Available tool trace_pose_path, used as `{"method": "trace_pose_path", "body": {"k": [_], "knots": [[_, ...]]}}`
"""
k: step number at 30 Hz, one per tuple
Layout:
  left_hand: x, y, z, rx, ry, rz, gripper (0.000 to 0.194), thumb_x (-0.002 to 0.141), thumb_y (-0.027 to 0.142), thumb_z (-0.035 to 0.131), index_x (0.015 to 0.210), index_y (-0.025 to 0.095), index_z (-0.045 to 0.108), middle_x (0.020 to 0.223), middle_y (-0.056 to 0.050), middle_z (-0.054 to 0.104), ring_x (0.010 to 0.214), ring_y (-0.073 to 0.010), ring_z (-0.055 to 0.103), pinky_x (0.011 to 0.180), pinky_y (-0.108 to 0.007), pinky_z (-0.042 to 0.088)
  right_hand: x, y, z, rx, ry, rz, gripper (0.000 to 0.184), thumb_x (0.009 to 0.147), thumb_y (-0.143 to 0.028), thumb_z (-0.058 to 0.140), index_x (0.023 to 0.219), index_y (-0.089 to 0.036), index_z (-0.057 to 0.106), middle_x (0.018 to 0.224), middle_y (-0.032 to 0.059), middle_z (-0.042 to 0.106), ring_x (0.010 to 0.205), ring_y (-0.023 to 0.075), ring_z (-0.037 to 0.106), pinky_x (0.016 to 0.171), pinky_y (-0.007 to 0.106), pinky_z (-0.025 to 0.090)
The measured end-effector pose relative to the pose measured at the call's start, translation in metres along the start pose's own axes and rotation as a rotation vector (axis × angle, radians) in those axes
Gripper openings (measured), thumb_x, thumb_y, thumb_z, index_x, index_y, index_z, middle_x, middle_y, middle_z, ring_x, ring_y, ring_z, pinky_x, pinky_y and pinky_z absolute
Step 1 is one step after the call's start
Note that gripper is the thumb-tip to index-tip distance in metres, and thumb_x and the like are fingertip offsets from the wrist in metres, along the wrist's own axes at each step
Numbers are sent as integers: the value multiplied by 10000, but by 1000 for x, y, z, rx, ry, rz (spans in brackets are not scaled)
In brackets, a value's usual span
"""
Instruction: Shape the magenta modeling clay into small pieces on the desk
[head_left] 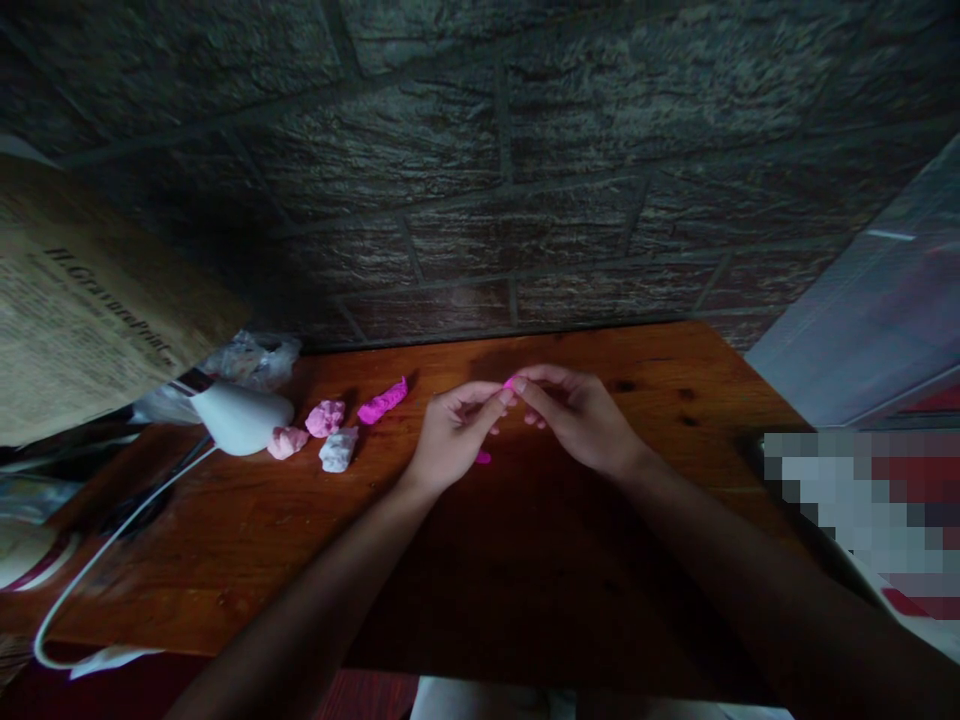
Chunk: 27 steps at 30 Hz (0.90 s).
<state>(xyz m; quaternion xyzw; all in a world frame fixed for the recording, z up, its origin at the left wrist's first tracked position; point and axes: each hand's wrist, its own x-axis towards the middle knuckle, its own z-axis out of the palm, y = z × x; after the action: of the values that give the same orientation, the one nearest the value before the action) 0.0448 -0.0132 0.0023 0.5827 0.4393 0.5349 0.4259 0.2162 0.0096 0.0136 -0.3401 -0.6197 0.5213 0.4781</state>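
Note:
Between the fingertips of both hands is a small bright pink piece of modelling clay (511,383). My left hand (454,430) pinches it from the left, and my right hand (581,415) pinches it from the right, both above the wooden table. Another small pink piece (483,458) lies on the table beside my left hand, partly hidden by it. Further left rest a magenta clay strip (382,400), a pink lump (325,418), a pale pink lump (288,442) and a white lump (339,449).
A white lamp base (244,418) with a white cable (120,540) stands on the left of the wooden table (300,560). Behind it is a crumpled clear plastic bag (259,358). A printed brown paper shade (97,300) hangs above. The stone-patterned wall (465,200) borders the back.

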Motion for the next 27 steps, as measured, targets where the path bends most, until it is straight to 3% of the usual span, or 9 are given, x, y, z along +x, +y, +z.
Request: {"method": "trace_pose_path", "body": {"k": [27], "knots": [[-1,5,1,12,11,-30,332,823,493,784,867,165,769,854,-68,773,692,-134,666,586,-234,554,-1,-1,-1,-20,9,17,425,824,-613,741,890,-195,780,792,32,745,620,123,606,598,271,524]]}}
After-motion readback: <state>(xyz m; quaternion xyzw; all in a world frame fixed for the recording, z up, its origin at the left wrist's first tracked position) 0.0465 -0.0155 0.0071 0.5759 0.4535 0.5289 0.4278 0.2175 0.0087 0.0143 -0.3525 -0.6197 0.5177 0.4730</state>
